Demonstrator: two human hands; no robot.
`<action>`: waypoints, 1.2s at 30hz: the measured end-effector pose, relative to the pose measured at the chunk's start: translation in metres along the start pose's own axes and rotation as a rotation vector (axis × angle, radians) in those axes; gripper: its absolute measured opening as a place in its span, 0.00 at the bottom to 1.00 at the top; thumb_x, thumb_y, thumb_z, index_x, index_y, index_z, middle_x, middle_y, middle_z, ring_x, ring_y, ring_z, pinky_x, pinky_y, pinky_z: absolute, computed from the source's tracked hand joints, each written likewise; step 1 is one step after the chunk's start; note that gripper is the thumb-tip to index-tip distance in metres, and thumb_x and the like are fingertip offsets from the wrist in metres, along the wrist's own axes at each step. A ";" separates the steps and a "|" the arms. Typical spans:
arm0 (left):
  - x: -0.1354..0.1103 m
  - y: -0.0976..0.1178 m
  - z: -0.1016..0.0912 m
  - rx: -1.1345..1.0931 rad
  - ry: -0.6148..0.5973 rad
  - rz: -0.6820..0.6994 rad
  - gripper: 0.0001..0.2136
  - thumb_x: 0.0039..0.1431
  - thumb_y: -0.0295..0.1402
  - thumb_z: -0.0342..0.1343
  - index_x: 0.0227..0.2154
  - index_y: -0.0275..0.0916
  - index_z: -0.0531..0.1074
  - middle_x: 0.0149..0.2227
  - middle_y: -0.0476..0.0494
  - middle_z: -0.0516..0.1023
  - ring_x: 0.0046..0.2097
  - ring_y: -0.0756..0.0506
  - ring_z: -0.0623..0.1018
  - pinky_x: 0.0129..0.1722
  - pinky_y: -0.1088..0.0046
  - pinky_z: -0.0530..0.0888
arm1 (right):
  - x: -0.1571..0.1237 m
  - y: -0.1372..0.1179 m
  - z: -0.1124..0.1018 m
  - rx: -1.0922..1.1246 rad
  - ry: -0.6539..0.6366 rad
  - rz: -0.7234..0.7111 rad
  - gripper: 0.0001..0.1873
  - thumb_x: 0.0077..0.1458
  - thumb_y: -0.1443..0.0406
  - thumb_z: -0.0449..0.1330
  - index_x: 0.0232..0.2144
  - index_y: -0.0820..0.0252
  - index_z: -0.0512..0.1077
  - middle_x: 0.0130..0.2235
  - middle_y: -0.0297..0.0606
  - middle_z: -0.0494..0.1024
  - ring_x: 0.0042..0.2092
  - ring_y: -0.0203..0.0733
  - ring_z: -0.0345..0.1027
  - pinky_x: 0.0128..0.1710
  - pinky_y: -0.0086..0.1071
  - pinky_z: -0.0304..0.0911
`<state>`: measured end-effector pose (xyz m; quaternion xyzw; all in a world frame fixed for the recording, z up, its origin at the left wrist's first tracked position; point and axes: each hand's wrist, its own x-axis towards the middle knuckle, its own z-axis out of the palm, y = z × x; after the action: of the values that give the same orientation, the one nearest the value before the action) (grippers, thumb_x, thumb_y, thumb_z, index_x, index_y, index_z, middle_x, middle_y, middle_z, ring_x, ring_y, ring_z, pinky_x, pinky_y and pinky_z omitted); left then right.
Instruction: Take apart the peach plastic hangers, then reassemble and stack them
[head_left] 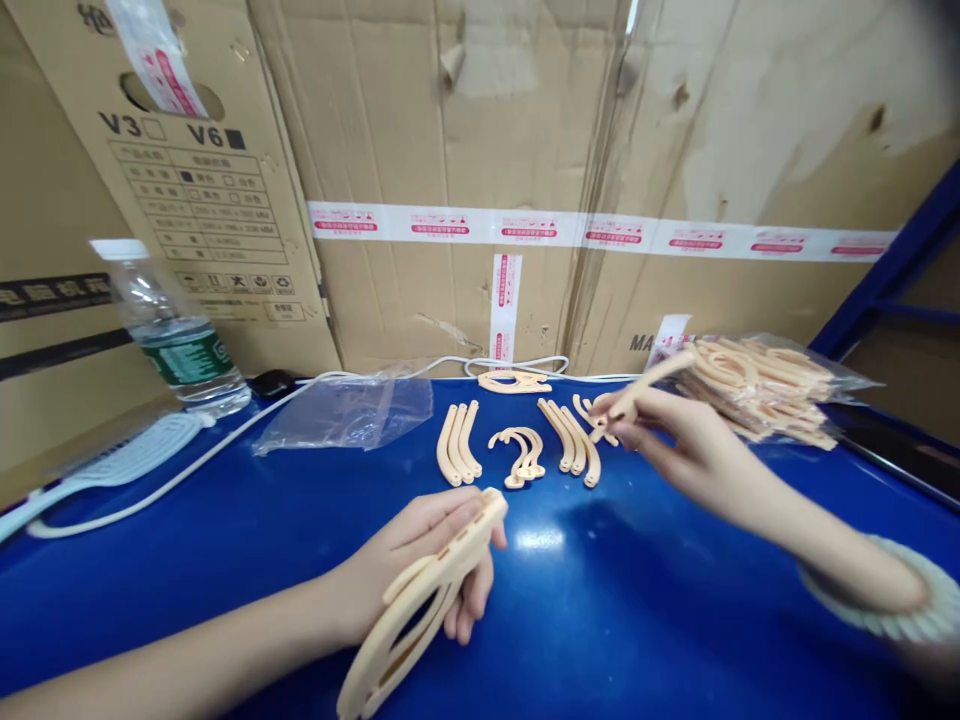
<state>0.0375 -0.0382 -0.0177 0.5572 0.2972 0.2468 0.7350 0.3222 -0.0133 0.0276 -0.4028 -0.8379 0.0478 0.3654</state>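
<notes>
My left hand (pixel 427 560) is closed around a beige slotted hanger body (pixel 427 605), tilted, with its curved lower end toward me. Between the thumb and fingers of my right hand (pixel 682 440) is a curved beige hanger arm (pixel 651 382), raised above the table. Under that hand lie crossed beige pieces (pixel 598 420), partly hidden by the fingers. Three curved arms (pixel 459 442) lie side by side at the middle left, and more curved arms (pixel 571 442) lie to the right. Several hanger hooks (pixel 523 455) rest between these two groups. A flat hanger piece (pixel 514 382) lies behind them.
A clear bag of beige parts (pixel 765 385) sits at the back right, beside a dark flat device (pixel 900 450). On the left are a water bottle (pixel 184 345), a pale hairbrush (pixel 127 455), a white cable (pixel 172 492) and a flattened plastic bag (pixel 345 412). Cardboard (pixel 450 130) walls the blue table's (pixel 600 600) back.
</notes>
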 end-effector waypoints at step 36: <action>0.004 0.008 0.005 -0.325 0.289 0.105 0.17 0.58 0.44 0.60 0.41 0.35 0.77 0.34 0.41 0.78 0.38 0.44 0.75 0.37 0.69 0.76 | -0.037 -0.065 0.060 -0.151 -0.248 -0.585 0.12 0.67 0.70 0.49 0.43 0.62 0.73 0.41 0.40 0.78 0.40 0.39 0.66 0.38 0.34 0.59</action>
<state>0.0438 -0.0367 -0.0095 0.4049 0.3262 0.4067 0.7512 0.2564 -0.0701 -0.0128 -0.1618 -0.9574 -0.0730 0.2278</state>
